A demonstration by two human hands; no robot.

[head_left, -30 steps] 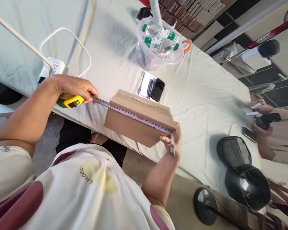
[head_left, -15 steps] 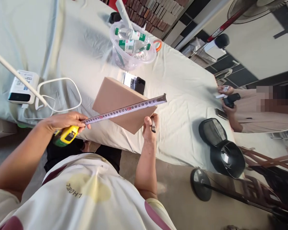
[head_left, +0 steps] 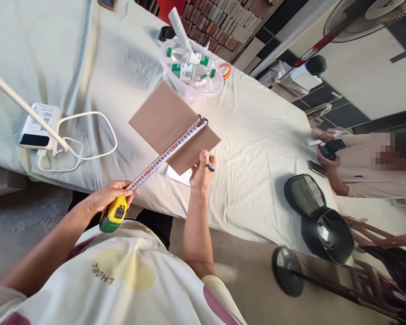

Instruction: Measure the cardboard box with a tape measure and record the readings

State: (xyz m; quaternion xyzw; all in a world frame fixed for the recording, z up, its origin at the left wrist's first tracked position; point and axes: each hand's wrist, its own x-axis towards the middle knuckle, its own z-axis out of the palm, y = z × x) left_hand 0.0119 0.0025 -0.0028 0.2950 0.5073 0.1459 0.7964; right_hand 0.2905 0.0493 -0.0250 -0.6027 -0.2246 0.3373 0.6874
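My left hand (head_left: 117, 192) grips a yellow and green tape measure (head_left: 113, 215) close to my lap. Its white blade (head_left: 169, 154) is pulled out and slants up to the right across a brown cardboard box (head_left: 164, 115); the hooked tip lies near the box's far edge. In my right hand (head_left: 202, 174) the box's near right corner is pinched, and a dark pen (head_left: 210, 167) sticks out between the fingers. The box is held tilted over the table. Partly covered by it, a white notepad (head_left: 178, 174) lies on the cloth.
A clear plastic basket (head_left: 191, 95) of bottles stands behind the box, with orange-handled scissors (head_left: 226, 71) alongside. At left sit a white device (head_left: 39, 126) and its looped cable (head_left: 113, 131). To the right are a black open case (head_left: 304, 194) and a person (head_left: 355, 169) holding a dark device.
The box has turned and tilted, now hiding the phone behind it and exposing the notepad. My left hand and tape measure moved right and nearer my body; the blade slants more steeply.
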